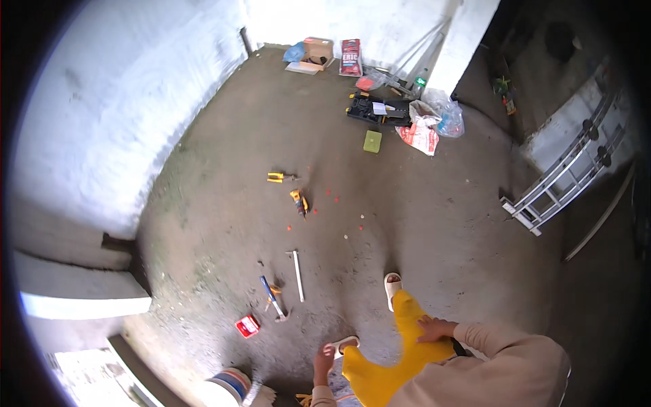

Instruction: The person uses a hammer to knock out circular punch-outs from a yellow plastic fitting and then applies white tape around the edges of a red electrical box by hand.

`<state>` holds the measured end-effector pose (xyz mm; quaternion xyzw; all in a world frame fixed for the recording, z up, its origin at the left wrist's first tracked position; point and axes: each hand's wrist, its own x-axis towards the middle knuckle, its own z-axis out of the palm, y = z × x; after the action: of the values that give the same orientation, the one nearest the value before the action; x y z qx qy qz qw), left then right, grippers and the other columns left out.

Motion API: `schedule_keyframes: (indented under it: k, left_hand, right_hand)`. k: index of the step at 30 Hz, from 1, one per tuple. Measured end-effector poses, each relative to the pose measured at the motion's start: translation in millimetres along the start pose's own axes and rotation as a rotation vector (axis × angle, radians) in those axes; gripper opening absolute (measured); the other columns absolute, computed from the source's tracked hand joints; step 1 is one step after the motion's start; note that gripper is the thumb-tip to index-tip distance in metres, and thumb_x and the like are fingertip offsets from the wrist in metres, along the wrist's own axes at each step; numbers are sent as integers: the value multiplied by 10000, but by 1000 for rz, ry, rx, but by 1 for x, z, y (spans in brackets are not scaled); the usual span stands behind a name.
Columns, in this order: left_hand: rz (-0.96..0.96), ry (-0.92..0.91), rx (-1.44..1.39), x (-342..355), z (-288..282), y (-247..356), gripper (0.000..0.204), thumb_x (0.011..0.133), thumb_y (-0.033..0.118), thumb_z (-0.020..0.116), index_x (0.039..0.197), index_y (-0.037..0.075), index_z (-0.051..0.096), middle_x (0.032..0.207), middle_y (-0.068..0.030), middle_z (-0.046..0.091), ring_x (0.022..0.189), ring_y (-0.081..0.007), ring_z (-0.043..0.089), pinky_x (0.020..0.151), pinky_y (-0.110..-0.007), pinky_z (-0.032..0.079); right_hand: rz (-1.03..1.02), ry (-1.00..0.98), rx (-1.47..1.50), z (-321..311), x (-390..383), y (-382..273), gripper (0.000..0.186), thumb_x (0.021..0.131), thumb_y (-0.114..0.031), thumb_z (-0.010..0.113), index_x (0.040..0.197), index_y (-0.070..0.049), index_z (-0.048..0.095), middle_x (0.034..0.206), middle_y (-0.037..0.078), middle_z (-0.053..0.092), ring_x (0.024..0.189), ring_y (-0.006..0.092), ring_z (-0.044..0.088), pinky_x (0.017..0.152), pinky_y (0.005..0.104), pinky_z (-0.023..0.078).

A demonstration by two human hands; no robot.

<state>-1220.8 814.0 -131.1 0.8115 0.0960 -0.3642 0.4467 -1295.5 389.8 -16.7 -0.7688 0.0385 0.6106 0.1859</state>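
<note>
While the red box (247, 326) and hammer (272, 296) lay on the floor (434, 224), seemingly for easy reach, the left hand (324, 360) hung beside a sandal (339, 346), its grip unclear, and the right hand (435, 329) rested unclenched on yellow trousers (380, 376), probably for balance.

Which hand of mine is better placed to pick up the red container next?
Left, I'd say. In this view your left hand is nearer the red container; your right hand rests on your yellow trouser leg, farther off.
</note>
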Motion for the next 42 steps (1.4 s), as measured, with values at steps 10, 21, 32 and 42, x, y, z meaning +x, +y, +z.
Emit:
schedule_keyframes:
  k: [10,21,32,42]
  left_hand:
    - [-92,24,-81,38,-1,168,286,913,220,646,1148,59,627,956,-92,717,882,-221,701,694,-351,545]
    - [-390,-170,222,164,35,297,260,916,246,592,1097,69,651,978,-126,690,874,-228,661,689,-347,515]
    - [619,162,607,734,-110,763,327,872,329,608,1067,68,639,1026,-205,663,963,-393,622,782,-478,519]
    - [757,-160,451,892,-93,1195,320,933,201,632,1204,32,617,1049,-168,692,991,-253,679,843,-369,542]
  right_hand:
    - [28,20,453,-108,17,151,843,819,-689,511,1366,-49,515,1351,241,539,1259,373,517,1041,443,413]
    - [-47,578,415,-419,71,216,481,859,-465,592,1021,-27,705,1020,191,693,991,385,639,865,495,498]
    - [323,806,836,-564,128,330,296,802,-279,690,827,14,665,776,193,674,751,287,688,707,394,545]
    - [151,501,917,-893,267,266,254,772,-285,675,776,-32,687,901,156,709,784,297,673,693,445,507]
